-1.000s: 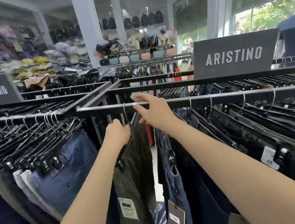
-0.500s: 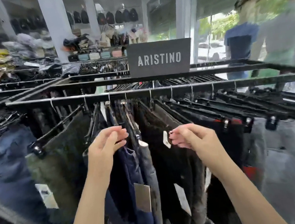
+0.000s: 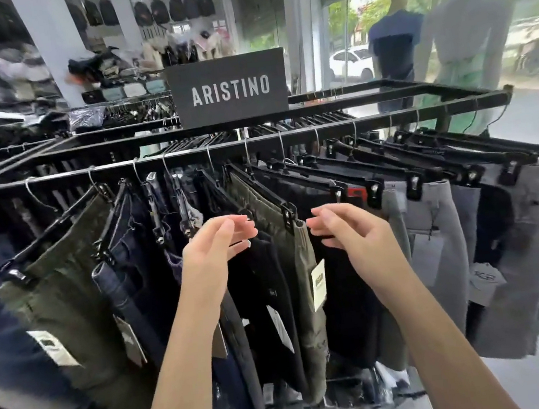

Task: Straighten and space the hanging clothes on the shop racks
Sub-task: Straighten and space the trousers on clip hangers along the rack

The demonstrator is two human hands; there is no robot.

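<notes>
I see both hands raised in front of the black rack rail (image 3: 187, 158), level with the clip hangers. My left hand (image 3: 213, 245) is loosely open, fingers curved and pointing right, and holds nothing. My right hand (image 3: 349, 232) is likewise loosely open, fingers curved and pointing left, and holds nothing. The two hands face each other on either side of an olive pair of trousers (image 3: 296, 252). The left fingertips (image 3: 249, 232) lie just beside the black garment (image 3: 263, 273) hanging left of the olive pair. The right fingertips (image 3: 311, 224) lie just beside the olive waistband. I cannot tell whether either hand touches the fabric.

The trousers hang from clip hangers hooked over the near rail. To the left hang another olive pair (image 3: 65, 290) and dark denim (image 3: 125, 256), set at uneven angles. To the right hang dark and grey pairs (image 3: 432, 218), evenly fanned. A paper tag (image 3: 318, 283) hangs from the centre olive pair. A black ARISTINO sign (image 3: 228, 88) stands on the rack top behind the rail. Two dressed mannequins (image 3: 394, 39) stand at the window, top right.
</notes>
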